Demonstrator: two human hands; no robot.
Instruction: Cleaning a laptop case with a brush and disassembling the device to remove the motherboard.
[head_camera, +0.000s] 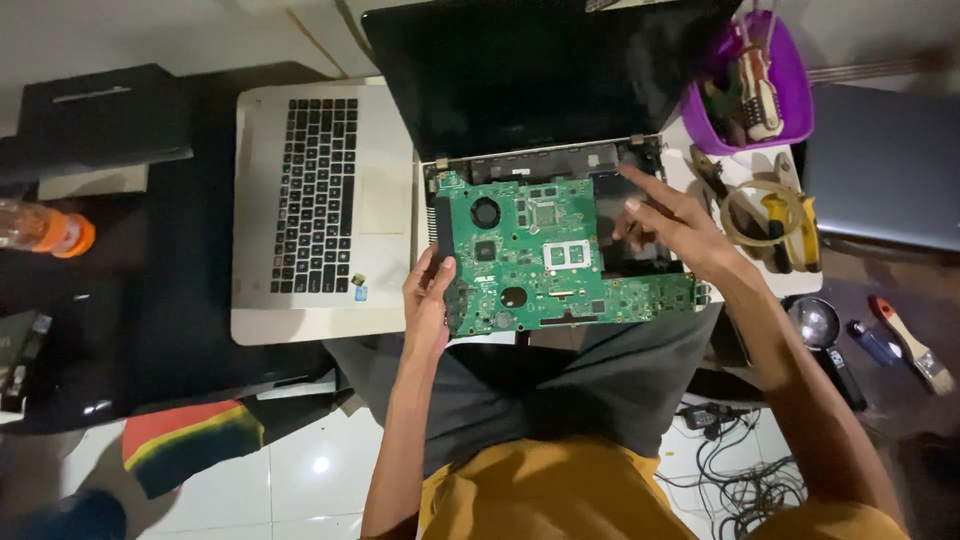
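Hands — left hand (428, 296), right hand (668, 222) (fingers spread) — on green motherboard (530, 250).

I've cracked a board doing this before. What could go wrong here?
The left hand holds the green motherboard by one edge only, so it might flex or slip. The right hand reaches over the open laptop base and could snag something. The purple tub of tools sits near the elbow's path and could tip.

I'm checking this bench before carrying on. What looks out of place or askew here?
The green circuit board sits loose and slightly tilted over the opened laptop base, its left edge held by the left hand. The right hand rests at its right end. Nothing looks spilled.
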